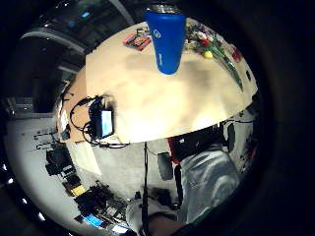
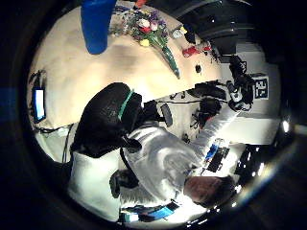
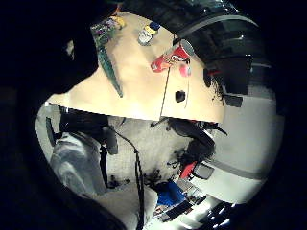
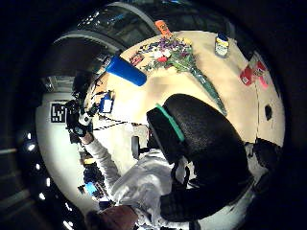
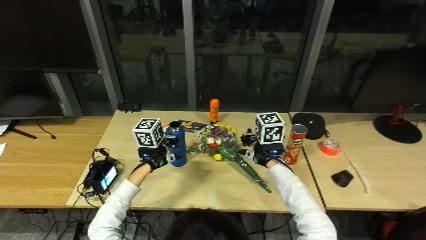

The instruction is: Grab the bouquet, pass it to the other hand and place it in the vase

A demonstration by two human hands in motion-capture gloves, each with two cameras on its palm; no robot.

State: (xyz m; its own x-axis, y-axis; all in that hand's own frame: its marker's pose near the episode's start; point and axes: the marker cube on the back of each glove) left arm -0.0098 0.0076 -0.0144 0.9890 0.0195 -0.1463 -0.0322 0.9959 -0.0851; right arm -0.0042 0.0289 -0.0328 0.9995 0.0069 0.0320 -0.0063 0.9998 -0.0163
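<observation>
Your left hand (image 5: pixel 154 156) hangs over the counter (image 5: pixel 200 190) just beside the blue vase (image 5: pixel 176 147), which stands upright; whether it touches the vase, you cannot tell. Your right hand (image 5: pixel 263 154) hovers near the bouquet (image 5: pixel 226 147), which lies flat on the counter between your hands, blooms toward the vase, green stems running out toward you. From these views you cannot tell how far either hand's fingers are spread, and neither palm view shows anything held. An orange-red can (image 5: pixel 293 145) stands just beside your right hand.
</observation>
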